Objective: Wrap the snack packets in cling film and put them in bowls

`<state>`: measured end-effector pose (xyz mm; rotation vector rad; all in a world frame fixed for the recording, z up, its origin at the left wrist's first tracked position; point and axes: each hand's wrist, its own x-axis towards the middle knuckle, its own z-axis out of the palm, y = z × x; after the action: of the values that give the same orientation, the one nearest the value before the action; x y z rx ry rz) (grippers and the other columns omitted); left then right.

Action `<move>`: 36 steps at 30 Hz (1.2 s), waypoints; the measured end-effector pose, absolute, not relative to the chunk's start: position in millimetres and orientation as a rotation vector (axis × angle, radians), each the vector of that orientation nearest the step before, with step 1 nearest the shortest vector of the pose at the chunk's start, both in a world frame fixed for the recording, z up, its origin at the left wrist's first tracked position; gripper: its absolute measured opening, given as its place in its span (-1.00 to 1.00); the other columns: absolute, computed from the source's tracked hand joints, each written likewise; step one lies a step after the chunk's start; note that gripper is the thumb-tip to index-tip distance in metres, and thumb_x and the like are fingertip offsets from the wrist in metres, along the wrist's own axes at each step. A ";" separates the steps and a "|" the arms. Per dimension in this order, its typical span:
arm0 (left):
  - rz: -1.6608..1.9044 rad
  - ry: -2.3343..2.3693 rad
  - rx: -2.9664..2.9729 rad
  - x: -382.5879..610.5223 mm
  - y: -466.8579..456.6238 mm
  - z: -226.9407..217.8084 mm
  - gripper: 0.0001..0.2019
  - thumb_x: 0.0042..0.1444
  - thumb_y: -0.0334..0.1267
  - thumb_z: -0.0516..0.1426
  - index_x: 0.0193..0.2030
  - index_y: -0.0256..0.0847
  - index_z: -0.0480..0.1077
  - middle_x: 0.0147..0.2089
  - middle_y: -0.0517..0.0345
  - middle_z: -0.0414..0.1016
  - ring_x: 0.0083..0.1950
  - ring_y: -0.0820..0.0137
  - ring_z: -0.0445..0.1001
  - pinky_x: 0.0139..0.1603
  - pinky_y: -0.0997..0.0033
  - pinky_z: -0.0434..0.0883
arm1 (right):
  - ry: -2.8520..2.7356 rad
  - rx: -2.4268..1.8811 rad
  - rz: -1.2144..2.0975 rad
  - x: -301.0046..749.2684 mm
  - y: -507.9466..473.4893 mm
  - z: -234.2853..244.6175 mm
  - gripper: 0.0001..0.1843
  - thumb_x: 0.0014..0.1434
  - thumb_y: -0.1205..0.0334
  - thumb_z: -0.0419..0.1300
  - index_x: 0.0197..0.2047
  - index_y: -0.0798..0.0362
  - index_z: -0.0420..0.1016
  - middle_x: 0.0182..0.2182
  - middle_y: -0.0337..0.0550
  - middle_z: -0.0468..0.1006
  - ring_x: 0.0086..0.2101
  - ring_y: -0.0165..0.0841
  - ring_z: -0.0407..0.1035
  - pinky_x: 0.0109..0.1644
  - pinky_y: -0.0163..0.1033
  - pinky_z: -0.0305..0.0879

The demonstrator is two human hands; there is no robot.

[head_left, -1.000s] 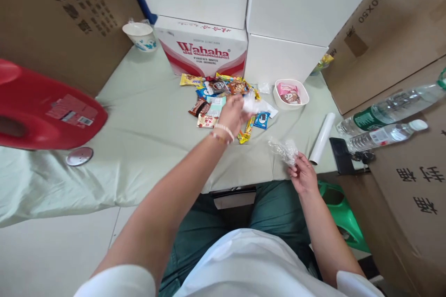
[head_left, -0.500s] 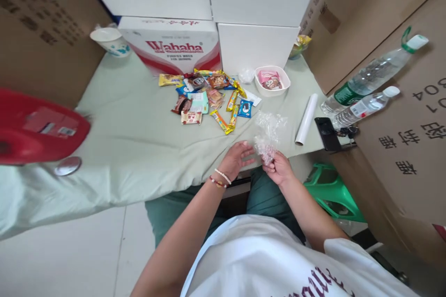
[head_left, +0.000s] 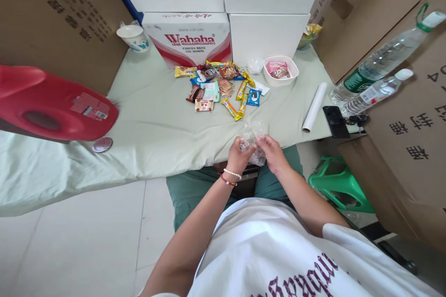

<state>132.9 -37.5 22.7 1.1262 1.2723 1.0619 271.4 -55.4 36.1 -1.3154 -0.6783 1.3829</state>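
Observation:
A crumpled clear plastic bag (head_left: pixel 256 129) is between my hands at the table's front edge. My left hand (head_left: pixel 239 154), with two bracelets at its wrist, is closed on the bag's left side. From the right, my right hand (head_left: pixel 272 152) pinches the same plastic between thumb and fingers. Beyond the hands lies a loose pile of wrapped snacks (head_left: pixel 211 90), among them yellow sticks (head_left: pixel 231 109) and a blue packet (head_left: pixel 254 97). Farther back stands a white bowl (head_left: pixel 295 74) holding pink and brown packets. Whether anything is inside the bag, I cannot tell.
A white roll (head_left: pixel 314 107), a black phone (head_left: pixel 335 121) and two water bottles (head_left: pixel 381 72) are on the right. At the left are a red jug (head_left: pixel 59 106), a round lid (head_left: pixel 102 145) and paper cups (head_left: pixel 133 38). A Wahaba-style printed carton (head_left: pixel 190 41) stands behind the snacks.
My left hand was open beside the bag and now grips it. My right hand has brought the bag lower and leftward, against the left hand. The whole view has shifted slightly.

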 end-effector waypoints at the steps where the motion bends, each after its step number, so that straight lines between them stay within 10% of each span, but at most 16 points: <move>1: 1.043 1.254 1.096 133.9 -40.2 21.0 -0.63 -0.14 -0.17 0.36 -0.35 -0.14 0.25 -0.45 0.38 0.29 -0.41 0.52 0.23 -0.33 0.48 0.24 | -0.695 -1.343 1.321 271.1 -52.1 35.5 -0.53 0.00 -0.24 0.41 -0.31 -0.02 0.46 -0.45 -0.30 0.44 -0.44 -0.40 0.30 -0.41 -0.32 0.29; 9: 0.982 1.169 0.657 106.2 -58.9 17.2 -0.57 -0.32 -0.22 0.40 -0.32 -0.18 0.31 -0.39 0.33 0.38 -0.34 0.48 0.42 -0.23 0.34 0.51 | -0.791 -1.468 0.912 283.2 -27.4 15.3 -0.53 0.18 -0.30 0.20 -0.29 -0.04 0.39 -0.56 -0.37 0.24 -0.53 -0.42 0.10 -0.49 -0.32 0.06; 20: 1.313 1.552 1.215 60.8 -86.1 35.3 -0.88 0.10 -0.27 0.22 -0.20 -0.12 0.43 -0.16 0.15 0.44 -0.21 0.39 0.42 -0.14 0.38 0.40 | -0.872 -1.450 0.811 283.5 -4.2 9.6 -0.55 0.24 -0.26 0.20 -0.28 -0.01 0.45 -0.50 -0.32 0.24 -0.42 -0.39 0.15 -0.35 -0.32 0.14; 25: 1.039 1.504 1.734 92.8 -67.1 47.1 -0.65 0.01 -0.11 0.38 -0.08 -0.09 0.48 0.01 -0.06 0.47 0.06 0.08 0.44 0.15 0.09 0.39 | -0.854 -1.457 0.867 275.6 9.8 7.9 -0.55 0.23 -0.27 0.22 -0.29 -0.02 0.41 -0.53 -0.35 0.22 -0.47 -0.41 0.13 -0.41 -0.31 0.12; 30: 0.822 1.435 1.847 104.2 -41.8 16.4 -0.89 0.22 -0.21 0.17 -0.19 -0.08 0.53 -0.11 -0.08 0.53 0.02 0.07 0.47 0.16 0.02 0.37 | -0.660 -1.346 1.213 284.5 13.0 17.3 -0.44 0.07 -0.34 0.34 -0.13 -0.06 0.38 -0.45 -0.35 0.42 -0.52 -0.44 0.23 -0.51 -0.34 0.19; 36: 0.947 1.467 1.547 100.3 -38.6 13.2 -0.92 0.16 -0.16 0.24 -0.27 -0.06 0.54 -0.19 0.00 0.56 -0.07 0.15 0.52 0.10 0.16 0.41 | -0.729 -1.424 1.392 284.7 -6.5 17.6 -0.06 -0.19 0.14 0.57 0.24 -0.09 0.31 -0.40 -0.34 0.57 -0.51 -0.44 0.30 -0.58 -0.42 0.09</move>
<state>100.3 -38.6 13.2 1.5469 1.4669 0.9474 284.7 -6.5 17.6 -1.4235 -0.7293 1.3923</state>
